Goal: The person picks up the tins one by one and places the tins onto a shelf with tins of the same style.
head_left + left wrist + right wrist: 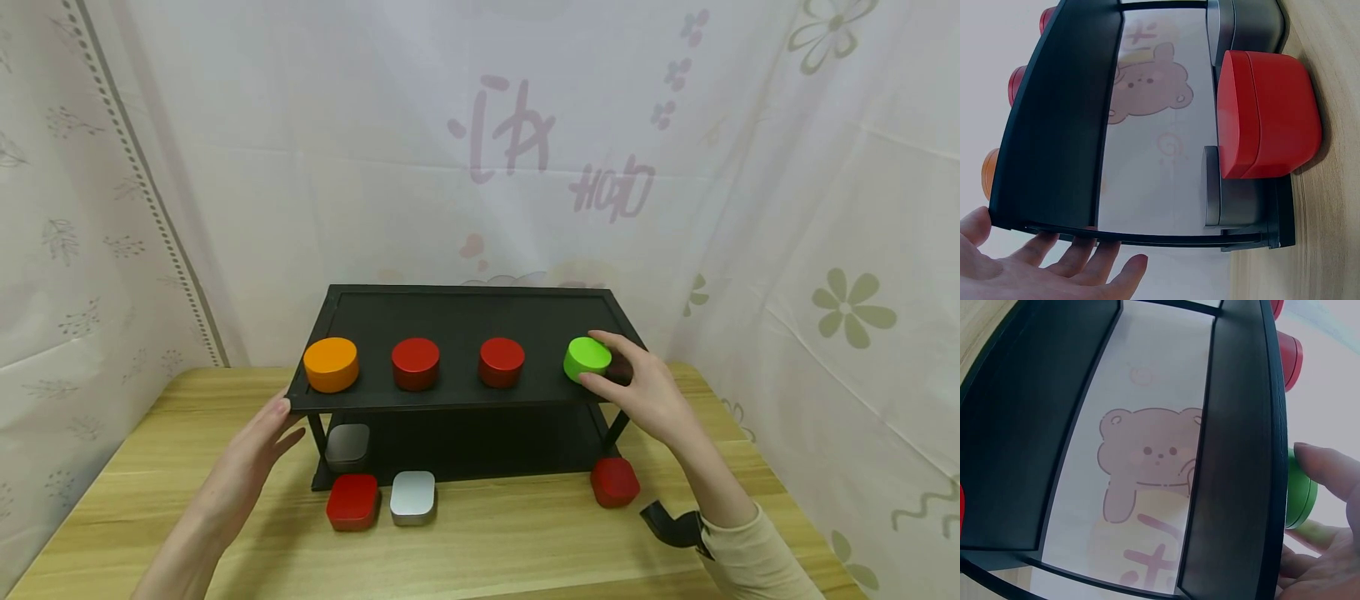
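Note:
On the top board of a black two-tier rack (465,312), my right hand (651,390) pinches a green round tin (587,358) between thumb and fingers, at the right end of a row. Two red round tins (416,364) and an orange round tin (331,365) make up the rest of that row. My left hand (247,458) touches the rack's left front corner, its fingers (1079,256) fairly straight along the board's end. In the right wrist view, the green tin (1300,490) sits at the board with the thumb against it.
A grey square tin (348,447) stands at the left of the lower board. Before it on the wooden table (510,542) are a red square tin (352,502) and a silver-white one (412,497). Another red tin (615,482) stands by the right front corner. Printed curtains (390,192) hang behind.

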Available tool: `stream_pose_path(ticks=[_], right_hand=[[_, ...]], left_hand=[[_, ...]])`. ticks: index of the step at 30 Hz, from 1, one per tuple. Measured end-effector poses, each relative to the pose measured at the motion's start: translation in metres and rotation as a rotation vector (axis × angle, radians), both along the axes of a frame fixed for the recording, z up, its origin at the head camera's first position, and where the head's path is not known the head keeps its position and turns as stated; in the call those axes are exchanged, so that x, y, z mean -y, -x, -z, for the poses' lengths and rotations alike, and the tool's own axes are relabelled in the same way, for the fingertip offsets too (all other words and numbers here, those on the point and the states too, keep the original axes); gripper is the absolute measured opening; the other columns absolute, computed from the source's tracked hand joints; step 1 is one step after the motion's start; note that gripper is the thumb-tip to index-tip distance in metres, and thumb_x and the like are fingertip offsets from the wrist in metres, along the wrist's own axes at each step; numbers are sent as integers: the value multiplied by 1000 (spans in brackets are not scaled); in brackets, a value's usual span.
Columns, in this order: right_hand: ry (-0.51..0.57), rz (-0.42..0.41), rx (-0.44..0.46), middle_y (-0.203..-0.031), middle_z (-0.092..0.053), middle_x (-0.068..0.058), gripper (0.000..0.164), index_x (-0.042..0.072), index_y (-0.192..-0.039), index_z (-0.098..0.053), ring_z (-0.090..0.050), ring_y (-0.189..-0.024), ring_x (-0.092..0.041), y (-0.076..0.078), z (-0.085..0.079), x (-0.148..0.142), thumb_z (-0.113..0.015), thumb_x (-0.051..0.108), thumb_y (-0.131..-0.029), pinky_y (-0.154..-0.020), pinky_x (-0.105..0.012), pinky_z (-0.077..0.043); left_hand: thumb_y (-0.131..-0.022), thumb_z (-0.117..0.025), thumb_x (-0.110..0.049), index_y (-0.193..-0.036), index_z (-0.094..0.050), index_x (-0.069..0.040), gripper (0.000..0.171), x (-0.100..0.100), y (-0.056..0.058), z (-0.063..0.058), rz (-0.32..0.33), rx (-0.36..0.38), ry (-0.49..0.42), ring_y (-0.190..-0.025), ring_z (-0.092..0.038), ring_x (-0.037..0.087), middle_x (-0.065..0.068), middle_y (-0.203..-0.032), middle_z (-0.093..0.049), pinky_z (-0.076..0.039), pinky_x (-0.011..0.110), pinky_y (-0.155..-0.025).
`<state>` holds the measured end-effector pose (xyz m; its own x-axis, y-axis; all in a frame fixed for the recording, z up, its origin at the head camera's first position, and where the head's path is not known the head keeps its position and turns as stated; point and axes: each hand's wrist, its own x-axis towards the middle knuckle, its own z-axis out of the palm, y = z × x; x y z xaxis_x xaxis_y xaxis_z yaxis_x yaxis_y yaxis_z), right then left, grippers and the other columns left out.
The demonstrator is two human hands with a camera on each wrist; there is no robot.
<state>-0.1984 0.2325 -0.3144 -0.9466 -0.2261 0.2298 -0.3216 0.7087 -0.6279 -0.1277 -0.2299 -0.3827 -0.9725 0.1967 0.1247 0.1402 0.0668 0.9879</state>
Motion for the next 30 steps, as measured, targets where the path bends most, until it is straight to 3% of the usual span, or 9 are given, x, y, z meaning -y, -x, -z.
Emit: stream_pose_path(ticks=[15,21,30], right_hand=[[87,-5,1,-130,-53,4,62,37,-138,-40,-60,-112,-18,-8,4,-3,-68,44,-83,-89,-38,-53],[136,-7,-5,-134,-52,3,62,37,-138,-40,-58,-116,-20,-14,3,-3,-69,42,-83,-94,-42,-51],[126,22,-57,-139,-48,5,63,36,-138,-40,-57,-117,-18,-23,3,-4,-70,39,-83,-95,-36,-51]], left_hand=[[-104,-22,-37,-151,-21,-26,48,-1,-1,0,-11,28,22,-127,-35,-7,-6,-156,-21,-37,10,-95],[-104,-21,-37,-151,-21,-26,48,0,-1,0,-8,24,20,-127,-36,-7,-6,-155,-22,-37,10,-95],[-104,-21,-36,-151,-22,-24,48,-1,0,-1,0,17,0,-127,-36,-9,-7,-155,-23,-37,9,-96]])
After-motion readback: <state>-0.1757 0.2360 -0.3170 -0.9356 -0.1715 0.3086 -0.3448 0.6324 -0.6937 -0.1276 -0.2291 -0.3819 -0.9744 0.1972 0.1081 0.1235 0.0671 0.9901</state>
